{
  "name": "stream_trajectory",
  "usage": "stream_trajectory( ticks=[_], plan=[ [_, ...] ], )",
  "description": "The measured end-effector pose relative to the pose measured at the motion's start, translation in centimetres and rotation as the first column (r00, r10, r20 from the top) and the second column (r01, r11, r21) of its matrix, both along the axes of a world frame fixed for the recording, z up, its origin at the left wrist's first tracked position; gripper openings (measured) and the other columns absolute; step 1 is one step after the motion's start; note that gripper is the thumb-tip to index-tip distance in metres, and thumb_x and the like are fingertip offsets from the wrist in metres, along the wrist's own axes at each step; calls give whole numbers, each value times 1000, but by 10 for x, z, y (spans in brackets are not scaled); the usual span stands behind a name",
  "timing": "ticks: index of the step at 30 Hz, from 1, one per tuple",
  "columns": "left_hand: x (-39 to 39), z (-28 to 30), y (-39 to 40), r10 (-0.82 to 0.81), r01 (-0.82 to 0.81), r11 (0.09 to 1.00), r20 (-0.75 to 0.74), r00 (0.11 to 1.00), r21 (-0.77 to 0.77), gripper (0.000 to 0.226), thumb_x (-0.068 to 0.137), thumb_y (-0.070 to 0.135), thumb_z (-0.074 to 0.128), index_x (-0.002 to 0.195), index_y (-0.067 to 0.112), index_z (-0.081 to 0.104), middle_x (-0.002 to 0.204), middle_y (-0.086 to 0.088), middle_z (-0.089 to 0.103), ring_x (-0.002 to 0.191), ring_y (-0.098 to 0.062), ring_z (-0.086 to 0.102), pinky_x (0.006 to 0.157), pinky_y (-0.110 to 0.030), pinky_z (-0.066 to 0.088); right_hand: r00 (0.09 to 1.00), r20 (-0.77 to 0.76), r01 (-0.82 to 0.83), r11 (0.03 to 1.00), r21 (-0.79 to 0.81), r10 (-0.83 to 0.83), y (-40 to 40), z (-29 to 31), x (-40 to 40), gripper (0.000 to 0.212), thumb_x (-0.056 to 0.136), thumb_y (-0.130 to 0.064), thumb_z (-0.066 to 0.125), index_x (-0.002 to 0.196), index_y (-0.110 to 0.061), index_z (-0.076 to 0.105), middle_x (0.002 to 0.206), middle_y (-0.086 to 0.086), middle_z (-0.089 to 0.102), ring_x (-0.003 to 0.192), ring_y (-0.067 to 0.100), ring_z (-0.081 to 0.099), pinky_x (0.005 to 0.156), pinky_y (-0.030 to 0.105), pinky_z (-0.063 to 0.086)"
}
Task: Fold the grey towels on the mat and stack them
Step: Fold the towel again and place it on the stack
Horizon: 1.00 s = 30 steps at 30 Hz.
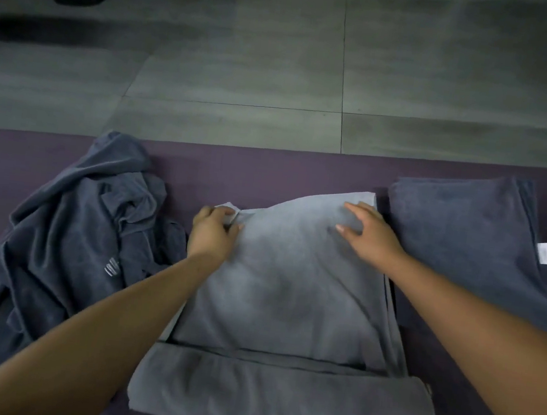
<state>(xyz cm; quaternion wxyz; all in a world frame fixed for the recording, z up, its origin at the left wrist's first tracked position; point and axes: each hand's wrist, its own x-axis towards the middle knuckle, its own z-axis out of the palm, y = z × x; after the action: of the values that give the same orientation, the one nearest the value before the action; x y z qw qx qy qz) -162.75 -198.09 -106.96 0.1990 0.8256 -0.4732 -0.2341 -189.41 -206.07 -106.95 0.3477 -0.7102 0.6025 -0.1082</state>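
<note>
Folding step: the light towel (288,277) is lying mid-mat (269,169), half folded.
Left hand (213,231): pinching the far left corner.
Right hand (370,232): pressing flat, fingers spread.
Tip: keep edges squared before creasing.
Waiting: crumpled towel (68,228) left, folded towel (466,236) right.

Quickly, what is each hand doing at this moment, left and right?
Left hand: pinches the far-left corner of the light grey towel.
Right hand: open, fingers flat, pressing on the same towel near its far-right corner.
</note>
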Motion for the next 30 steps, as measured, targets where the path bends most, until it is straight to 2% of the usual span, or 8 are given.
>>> stream_trajectory(
  ticks=[4,9,14,19,22,25,27,30],
  plan=[
    [11,-14,-23,44,-43,998,-19,999,47,40,89,35,63,122,13,60,129,-13,45,121,-32,44,101,-38,37,999,-30,33,998,56,-32,-19,-16,3,66,91,-38,55,147,-19,26,157,5,18,143,21,20,115,30,21],
    [10,-27,-20,87,-88,994,-23,996,-64,27,88,20,65,114,12,67,119,-10,51,107,-29,53,93,-25,38,969,45,244,970,-18,-243,-25,-24,6,70,91,-28,58,149,-17,21,158,7,9,143,19,19,111,24,19],
    [19,-18,-28,326,-333,943,-276,904,23,22,84,28,67,94,10,75,96,0,72,82,-13,63,71,-16,41,898,125,411,905,109,-423,-37,-27,12,79,89,-32,60,150,-12,15,156,5,22,141,21,25,111,27,23],
    [50,-13,-32,403,-369,912,-564,721,180,26,84,33,68,99,12,73,103,-5,71,96,-24,66,95,-37,50,839,147,493,846,206,-524,-42,-26,15,65,92,-34,55,146,-11,28,151,7,32,136,25,35,106,30,31],
    [65,-21,-35,420,-354,906,-596,684,233,34,83,45,63,99,17,72,112,-7,69,104,-28,64,100,-44,47,843,147,485,850,206,-517,-40,-28,17,49,91,-35,55,132,-9,47,137,12,46,120,29,49,92,30,40],
    [55,1,-31,382,-346,922,-538,751,171,31,95,35,53,104,8,66,113,-10,65,111,-29,59,103,-43,43,870,162,442,882,166,-466,-38,-27,16,37,90,-37,56,113,-8,59,122,13,53,108,30,54,80,27,40],
    [57,11,-29,351,-315,936,-499,793,156,27,97,35,50,92,12,65,104,-7,65,107,-25,58,104,-39,41,929,108,350,935,59,-355,-33,-18,14,26,90,-36,55,84,-11,55,97,11,53,86,27,51,65,27,35],
    [74,25,-24,337,-306,941,-475,813,144,32,92,41,56,91,11,66,110,-13,65,105,-30,59,101,-45,45,974,-7,225,968,-112,-227,-23,7,9,33,91,-41,52,73,-14,43,71,3,49,74,26,47,61,32,32]
  ],
)
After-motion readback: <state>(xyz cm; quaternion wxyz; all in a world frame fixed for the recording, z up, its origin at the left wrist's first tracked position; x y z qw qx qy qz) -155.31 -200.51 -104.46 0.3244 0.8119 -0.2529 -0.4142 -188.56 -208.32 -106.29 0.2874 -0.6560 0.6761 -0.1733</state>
